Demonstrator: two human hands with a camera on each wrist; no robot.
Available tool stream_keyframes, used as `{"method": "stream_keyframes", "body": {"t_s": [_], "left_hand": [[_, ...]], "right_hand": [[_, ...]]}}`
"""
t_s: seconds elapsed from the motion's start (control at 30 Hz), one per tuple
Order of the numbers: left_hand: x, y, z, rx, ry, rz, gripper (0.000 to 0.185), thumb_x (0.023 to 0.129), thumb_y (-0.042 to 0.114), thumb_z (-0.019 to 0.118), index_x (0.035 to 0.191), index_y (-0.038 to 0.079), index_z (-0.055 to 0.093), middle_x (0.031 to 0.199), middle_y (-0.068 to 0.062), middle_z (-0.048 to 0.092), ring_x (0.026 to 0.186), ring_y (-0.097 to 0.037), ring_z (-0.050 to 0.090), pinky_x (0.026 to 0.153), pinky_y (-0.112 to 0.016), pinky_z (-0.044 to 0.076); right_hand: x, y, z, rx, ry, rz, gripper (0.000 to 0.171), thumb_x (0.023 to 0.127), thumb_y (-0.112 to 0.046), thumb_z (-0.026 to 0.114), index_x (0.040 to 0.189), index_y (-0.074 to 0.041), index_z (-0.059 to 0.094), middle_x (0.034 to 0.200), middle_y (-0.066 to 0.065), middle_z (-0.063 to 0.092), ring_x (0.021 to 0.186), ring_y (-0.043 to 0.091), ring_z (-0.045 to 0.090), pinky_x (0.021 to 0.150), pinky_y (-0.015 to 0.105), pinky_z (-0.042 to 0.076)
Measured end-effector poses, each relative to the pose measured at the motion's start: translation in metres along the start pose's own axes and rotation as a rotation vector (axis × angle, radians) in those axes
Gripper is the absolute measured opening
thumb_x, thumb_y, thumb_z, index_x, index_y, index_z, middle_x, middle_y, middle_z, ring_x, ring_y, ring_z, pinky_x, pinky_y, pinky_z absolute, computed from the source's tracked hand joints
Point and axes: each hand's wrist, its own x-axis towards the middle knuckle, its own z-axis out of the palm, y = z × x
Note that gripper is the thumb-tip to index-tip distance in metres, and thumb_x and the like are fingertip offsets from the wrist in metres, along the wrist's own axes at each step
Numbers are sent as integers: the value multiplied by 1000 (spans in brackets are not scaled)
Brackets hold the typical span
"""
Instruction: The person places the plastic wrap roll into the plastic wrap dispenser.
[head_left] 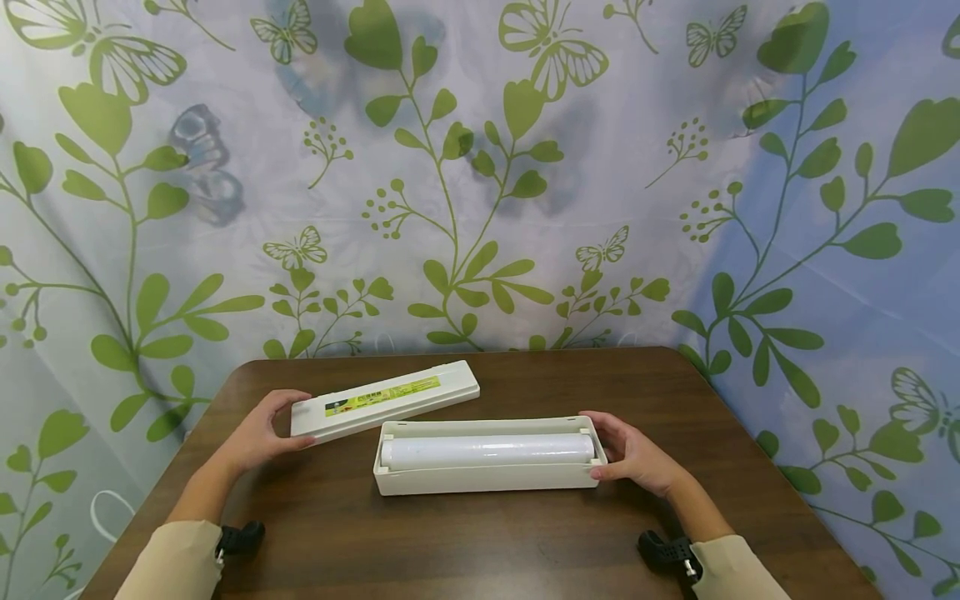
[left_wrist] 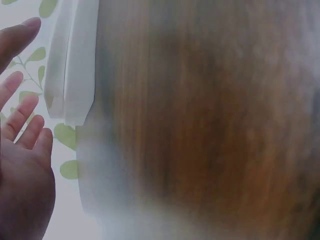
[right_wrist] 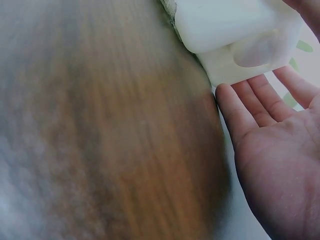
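Here, a brown tabletop against a leaf-and-butterfly curtain. Two white pieces lie on it, near each other: a long open box with a roll of film lying lengthwise inside, and just behind it to the left a lid with a yellow-green label, angled and flat.

Left hand: fingers cupped loosely about the lid's near left end, thumb on top edge. In the left wrist view the fingers are spread and fairly straight, the lid's end a little off them — contact probably light, hard to confirm through the blur.

Right hand: relaxed, fingers straight, laid against the box's right end. Right wrist view shows fingertips touching the end wall, palm open, nothing gripped.

Both wrist views heavily blurred; wood grain smeared. Box's far wall partly hidden by the roll. Forearms cut off at the bottom edge; black wrist mounts are visible at beige cuffs.
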Motion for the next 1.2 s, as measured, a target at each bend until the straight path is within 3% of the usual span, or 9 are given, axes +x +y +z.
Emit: {"method": "stream_keyframes", "body": {"t_s": [0.07,0.13,0.2,0.47,0.77,1.2], "left_hand": [[1,-2,-1,30,-10,11,76,76,28,92,137,0,56,139,-20,52,129,-38,45,112,-39,40],[1,-5,-1,59,-23,15,79,75,28,92,139,0,54,140,-22,50,130,-40,44,108,-58,38],[2,-7,-1,83,-42,16,82,75,30,92,141,1,52,142,-23,47,131,-42,41,105,-67,35],[5,-14,-4,103,-97,10,92,73,32,92,145,-1,45,145,-26,45,135,-46,38,107,-68,32],[7,-19,-9,93,-154,-62,97,75,31,91,150,-1,39,148,-30,38,136,-49,36,107,-70,32],[15,-20,-11,85,-204,-94,95,74,31,91,148,0,43,149,-30,42,135,-49,39,108,-69,32]], "right_hand": [[0,0,0,0,0,0,87,83,-5,82,155,-3,34,154,27,40,129,6,54,99,27,53],[0,0,0,-1,0,0,87,83,-5,82,155,-3,34,154,26,41,129,6,54,99,27,54],[0,0,0,0,0,0,87,83,-5,82,155,-3,34,154,26,41,129,6,54,99,27,54],[0,1,1,2,-6,-7,86,83,-3,81,155,-2,34,153,27,41,129,6,55,99,28,54],[0,1,-1,-15,4,-6,85,83,-2,80,154,-1,33,152,24,43,128,6,55,98,29,55],[0,-1,-1,4,-1,9,86,84,-3,81,155,-3,33,154,23,41,128,7,55,97,29,55]]}}
